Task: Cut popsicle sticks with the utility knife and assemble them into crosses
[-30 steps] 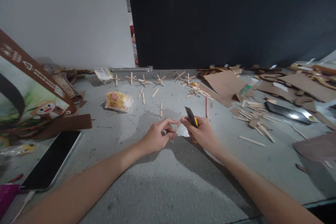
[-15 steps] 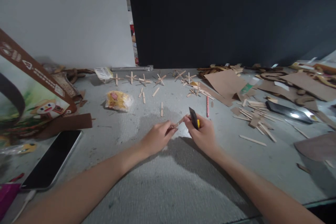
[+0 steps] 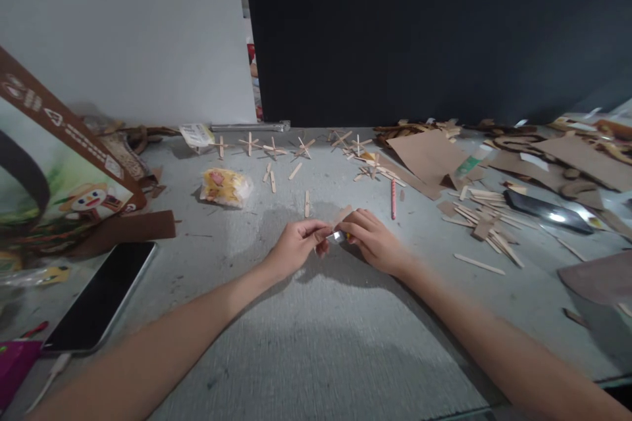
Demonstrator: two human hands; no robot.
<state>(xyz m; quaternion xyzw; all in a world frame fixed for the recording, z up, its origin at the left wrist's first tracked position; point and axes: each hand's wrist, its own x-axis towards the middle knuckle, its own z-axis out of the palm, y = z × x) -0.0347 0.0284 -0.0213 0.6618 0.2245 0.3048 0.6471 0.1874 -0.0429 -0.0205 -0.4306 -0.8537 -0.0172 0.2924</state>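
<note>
My left hand is closed at the middle of the table, thumb and fingers pinching a thin wooden stick whose far end shows between the hands. My right hand is wrapped round a utility knife, its shiny blade turned toward my left fingertips; most of the handle is hidden. The blade lies close to the stick, but whether they touch I cannot tell. Just beyond my hands lies a short stick. A red and white striped stick is beyond my right hand.
Crossed stick pieces line the back. Loose sticks, brown cardboard and a black object lie right. On the left are a yellow packet, a phone and a printed bag.
My right hand has rolled over, and the knife, which pointed up and away, now has its blade toward my left hand. The view has shifted slightly.
</note>
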